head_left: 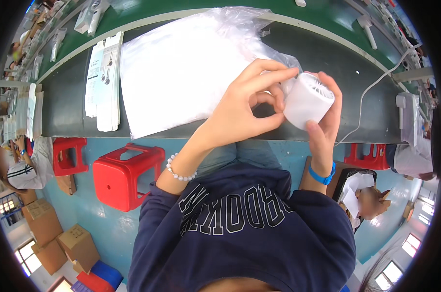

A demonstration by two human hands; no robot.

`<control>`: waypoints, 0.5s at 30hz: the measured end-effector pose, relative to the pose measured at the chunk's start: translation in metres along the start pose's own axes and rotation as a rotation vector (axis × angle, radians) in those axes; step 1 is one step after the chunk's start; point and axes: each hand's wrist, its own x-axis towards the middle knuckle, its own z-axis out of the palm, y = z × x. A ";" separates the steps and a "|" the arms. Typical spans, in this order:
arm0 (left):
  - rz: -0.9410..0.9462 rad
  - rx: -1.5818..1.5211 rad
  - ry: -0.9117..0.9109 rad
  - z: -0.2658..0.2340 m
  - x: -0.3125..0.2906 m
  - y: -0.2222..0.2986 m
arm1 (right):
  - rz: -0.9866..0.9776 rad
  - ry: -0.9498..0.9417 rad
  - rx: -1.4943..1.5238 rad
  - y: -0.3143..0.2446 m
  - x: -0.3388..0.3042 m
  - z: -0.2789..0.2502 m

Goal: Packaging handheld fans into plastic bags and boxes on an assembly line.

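Observation:
A white cylinder with a radial grille on its end, like a small fan head [308, 103], is held above the near edge of the dark bench. My right hand [331, 109], with a blue wristband, wraps its right side, thumb in front and fingers behind. Reaching in from the left, my left hand [249, 100] wears a beaded bracelet. Its index fingertip is at the cylinder's upper rim. The thumb and curled fingers come together by the cylinder's left side; whatever may be between them is too small to make out. A stack of white items in clear plastic bags [181, 73] lies behind my left hand.
Printed flat cartons [108, 87] lie left of the bags. A white cable [364, 104] crosses the bench [347, 63] at right. Beyond a pale rail, a green belt [157, 9] carries white devices. A red stool [118, 177] and cardboard boxes [79, 246] stand left; people sit at both sides.

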 end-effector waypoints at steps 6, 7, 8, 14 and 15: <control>0.022 -0.114 -0.024 0.008 0.004 0.006 | 0.038 0.014 -0.147 -0.015 0.002 -0.004; 0.028 -0.104 -0.015 0.009 0.005 0.004 | 0.010 0.021 -0.156 -0.016 0.002 -0.005; 0.039 -0.102 -0.021 0.009 0.006 0.004 | -0.002 0.022 -0.159 -0.020 0.002 -0.008; -0.010 -0.155 -0.100 0.008 0.004 0.002 | -0.077 -0.107 -0.728 -0.024 0.005 -0.017; -0.044 -0.113 -0.127 0.008 0.004 0.002 | -0.073 -0.125 -0.755 -0.022 0.006 -0.018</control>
